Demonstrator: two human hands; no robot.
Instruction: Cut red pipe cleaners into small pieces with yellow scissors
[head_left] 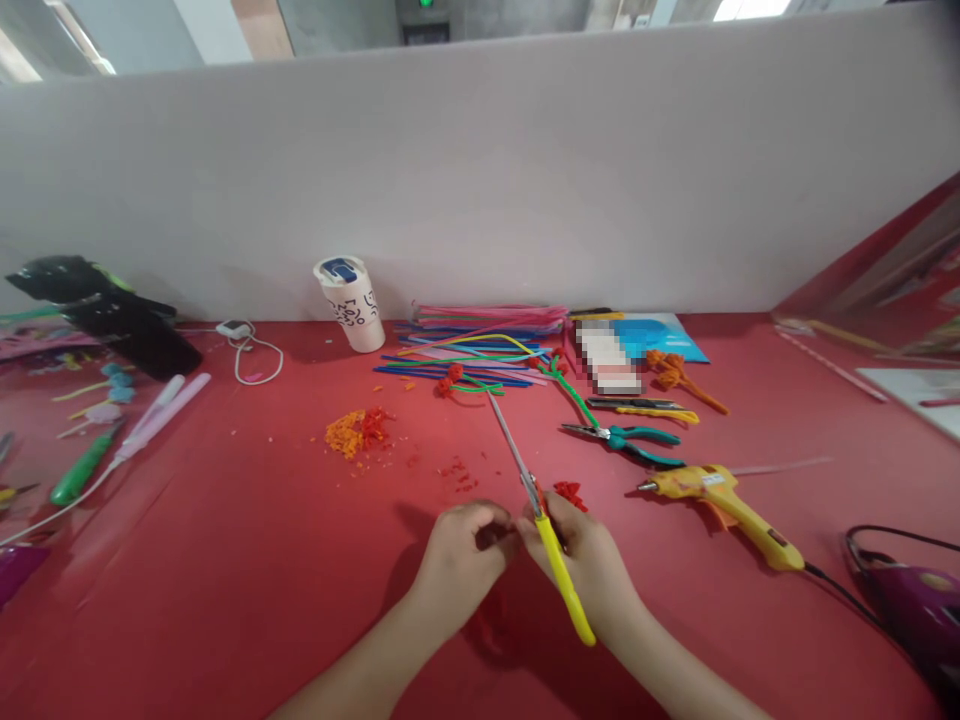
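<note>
Head view: the right hand point(601, 562) grips yellow scissors point(553, 555) blades-away, probably freeing its fingertips beside the curled left hand point(459, 557), whose hold I cannot tell.

At the back of the table point(225, 540), a tumbler point(352, 320) is placed left of craft stems point(491, 320). Clippings point(345, 435) are heaped before the tumbler. Scissors point(561, 575) are held between the clippings and a glue gun point(724, 492), behind which pliers point(616, 437) are laid.
</note>
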